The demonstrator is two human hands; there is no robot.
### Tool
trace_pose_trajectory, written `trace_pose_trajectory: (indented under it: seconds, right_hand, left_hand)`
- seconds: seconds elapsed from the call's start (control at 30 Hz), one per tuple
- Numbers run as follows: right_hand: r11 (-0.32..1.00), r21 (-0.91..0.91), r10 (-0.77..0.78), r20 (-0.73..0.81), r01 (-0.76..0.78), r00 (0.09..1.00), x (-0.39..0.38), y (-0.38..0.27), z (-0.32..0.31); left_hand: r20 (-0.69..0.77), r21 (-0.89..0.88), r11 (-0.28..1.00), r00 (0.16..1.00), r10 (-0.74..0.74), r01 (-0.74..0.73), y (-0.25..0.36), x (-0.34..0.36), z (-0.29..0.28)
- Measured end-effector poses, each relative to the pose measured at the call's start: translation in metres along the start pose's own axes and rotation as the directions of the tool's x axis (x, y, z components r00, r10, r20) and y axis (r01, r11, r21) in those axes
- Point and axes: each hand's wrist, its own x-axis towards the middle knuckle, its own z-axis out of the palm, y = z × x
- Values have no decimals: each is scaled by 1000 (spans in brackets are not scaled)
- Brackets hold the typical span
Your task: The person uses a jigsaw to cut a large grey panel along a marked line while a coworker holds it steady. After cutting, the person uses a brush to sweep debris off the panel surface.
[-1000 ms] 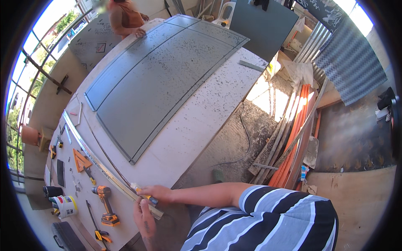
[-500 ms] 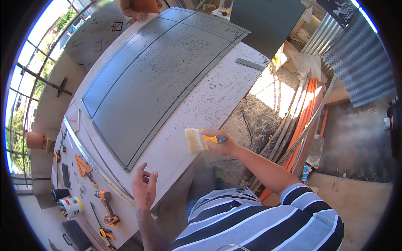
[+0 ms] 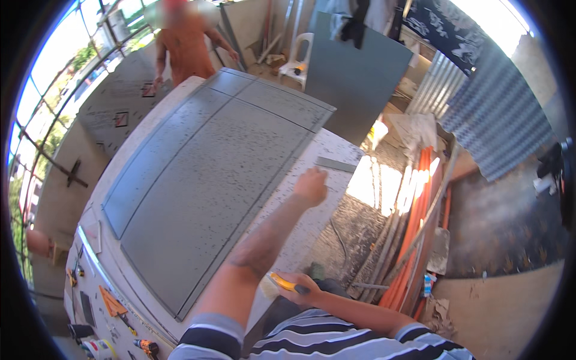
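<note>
My right hand (image 3: 305, 282) is wrapped round the yellow handle of a wide paintbrush (image 3: 283, 281), held low near my body; its pale bristles are partly behind my left forearm. Reaching far across the table, my left hand (image 3: 311, 186) is at the near edge of a flat grey strip (image 3: 338, 165) by the table's right edge. Its fingers are bent and mostly hidden, so I cannot tell whether they grip the strip. Under my left arm lies a large grey sheet (image 3: 198, 162) with dark lines and scattered dark specks.
The pale table (image 3: 300, 231) bears specks beside the sheet. A drill (image 3: 146, 347) and an orange square (image 3: 111, 301) lie at the lower left. Another person (image 3: 189, 51) stands beyond the far end. Orange pipes (image 3: 414, 228) lie on the right, near corrugated sheets (image 3: 501, 120).
My left hand has moved forward and right, from the near table edge to the grey strip. The brush has come down closer to my body. The view has tilted up, showing more of the other person.
</note>
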Motion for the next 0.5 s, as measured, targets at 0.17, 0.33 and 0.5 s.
trace_pose_trajectory:
  seconds: [0.17, 0.33, 0.5]
  right_hand:
    - [995, 88, 34, 226, -55, 974, 32, 1, -55]
    - [994, 48, 92, 172, -101, 981, 62, 26, -139]
    - [957, 235, 212, -172, -169, 962, 104, 137, -249]
  left_hand:
    - [141, 209, 977, 988, -60, 30, -4, 113, 73]
    - [188, 368, 930, 979, -82, 7, -39, 129, 93]
    - [163, 246, 955, 964, -210, 167, -45, 144, 50]
